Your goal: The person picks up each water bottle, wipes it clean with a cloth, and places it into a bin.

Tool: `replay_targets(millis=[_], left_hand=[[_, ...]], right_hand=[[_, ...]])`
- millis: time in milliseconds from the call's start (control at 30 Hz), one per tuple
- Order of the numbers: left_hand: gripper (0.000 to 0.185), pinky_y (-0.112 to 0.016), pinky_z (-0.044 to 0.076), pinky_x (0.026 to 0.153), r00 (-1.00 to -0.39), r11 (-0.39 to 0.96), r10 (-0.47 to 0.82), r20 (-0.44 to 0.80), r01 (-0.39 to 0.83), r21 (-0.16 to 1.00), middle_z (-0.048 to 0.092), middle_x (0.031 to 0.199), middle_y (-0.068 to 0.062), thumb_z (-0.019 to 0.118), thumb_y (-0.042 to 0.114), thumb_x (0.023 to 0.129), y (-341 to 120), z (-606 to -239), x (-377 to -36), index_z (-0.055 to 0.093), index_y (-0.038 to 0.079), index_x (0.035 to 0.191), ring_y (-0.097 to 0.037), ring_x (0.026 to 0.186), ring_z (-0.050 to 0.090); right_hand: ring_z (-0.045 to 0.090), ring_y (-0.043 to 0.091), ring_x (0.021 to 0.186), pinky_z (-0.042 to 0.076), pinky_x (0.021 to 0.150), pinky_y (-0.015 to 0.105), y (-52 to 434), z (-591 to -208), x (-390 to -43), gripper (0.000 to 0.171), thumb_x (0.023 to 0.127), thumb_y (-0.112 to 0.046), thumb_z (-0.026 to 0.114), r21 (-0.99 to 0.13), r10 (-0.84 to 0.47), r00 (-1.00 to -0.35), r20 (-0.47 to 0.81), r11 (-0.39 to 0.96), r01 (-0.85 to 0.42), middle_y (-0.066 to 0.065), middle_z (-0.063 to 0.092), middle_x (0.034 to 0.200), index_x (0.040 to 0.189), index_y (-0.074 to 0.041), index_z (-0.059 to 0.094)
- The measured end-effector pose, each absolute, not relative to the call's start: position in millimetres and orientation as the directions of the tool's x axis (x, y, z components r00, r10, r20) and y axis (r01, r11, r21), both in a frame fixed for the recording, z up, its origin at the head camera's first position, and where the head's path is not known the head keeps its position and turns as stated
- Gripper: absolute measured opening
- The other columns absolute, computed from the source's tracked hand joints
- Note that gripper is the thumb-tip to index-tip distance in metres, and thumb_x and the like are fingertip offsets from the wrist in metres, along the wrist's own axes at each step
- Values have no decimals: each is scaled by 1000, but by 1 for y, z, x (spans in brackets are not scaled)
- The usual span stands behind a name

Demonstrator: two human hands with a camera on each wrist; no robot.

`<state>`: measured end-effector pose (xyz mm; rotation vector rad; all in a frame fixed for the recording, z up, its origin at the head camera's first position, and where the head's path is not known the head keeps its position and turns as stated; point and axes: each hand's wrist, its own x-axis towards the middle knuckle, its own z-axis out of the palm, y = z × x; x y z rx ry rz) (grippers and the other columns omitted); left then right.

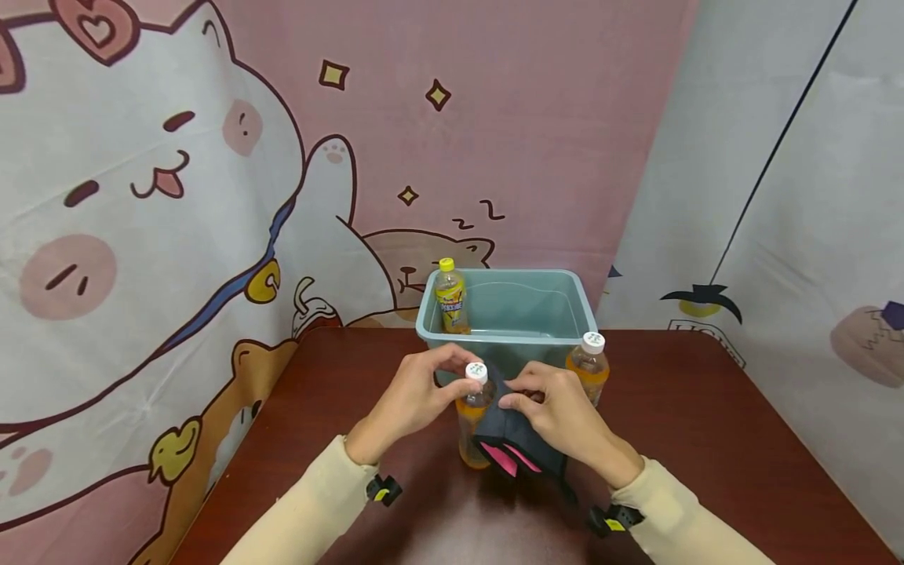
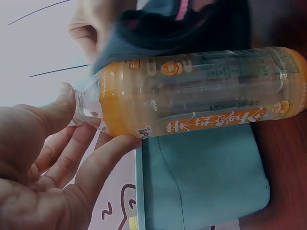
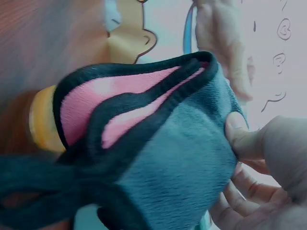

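My left hand (image 1: 424, 386) pinches a clear plastic drink bottle (image 1: 472, 431) at its neck, just under the white cap. The bottle stands upright and has an orange label (image 2: 220, 122). Beside it, my right hand (image 1: 565, 408) pinches the upper edge of a folded dark grey cloth piece (image 1: 519, 428) between thumb and fingers. Pink lining (image 3: 115, 96) and black trim show at the cloth's open end, with a black strap (image 3: 38, 187) hanging from it. In the head view the cloth overlaps the bottle's right side.
Behind the hands stands a light blue plastic bin (image 1: 579, 302). Inside its left end is a yellow-capped bottle (image 1: 452, 302). Another white-capped orange bottle (image 1: 592, 365) stands by the bin's front right corner, partly behind my right hand. All are on a dark red-brown table (image 1: 706, 439).
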<state>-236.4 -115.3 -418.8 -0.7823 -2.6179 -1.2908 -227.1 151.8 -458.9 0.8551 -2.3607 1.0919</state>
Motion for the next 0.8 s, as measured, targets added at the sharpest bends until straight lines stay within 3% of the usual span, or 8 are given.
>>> replay_targets(millis=[167,500,800], left_hand=[[33,-28,66,88,-853,502,401,334,509,699,88,120,5,95,20,99,-115,-418,-236,82,23,130,-19,114,84],[31,-27,66,89,-850,504,397,346,517,692,88,123,5,95,22,100,-116,-420,-235,82,23,129,-20,116,84],[30,-25,63,81,-853,490,391,347,511,706,88,116,4,96,23,99,-112,-420,-234,82,24,126,-18,109,83]], right_hand=[[58,-1,71,53,61,22,143,-447,-225,17,95,-17,98,-519,-318,-706,633,503,-692,-9,75,92,111,-13,94],[66,4,81,64,71,27,135,-455,-220,30,95,-19,99,-547,-257,-742,620,536,-643,-3,77,108,123,-10,91],[68,6,83,65,73,26,138,-455,-218,32,94,-17,99,-518,-271,-727,631,551,-655,-1,77,108,124,-8,91]])
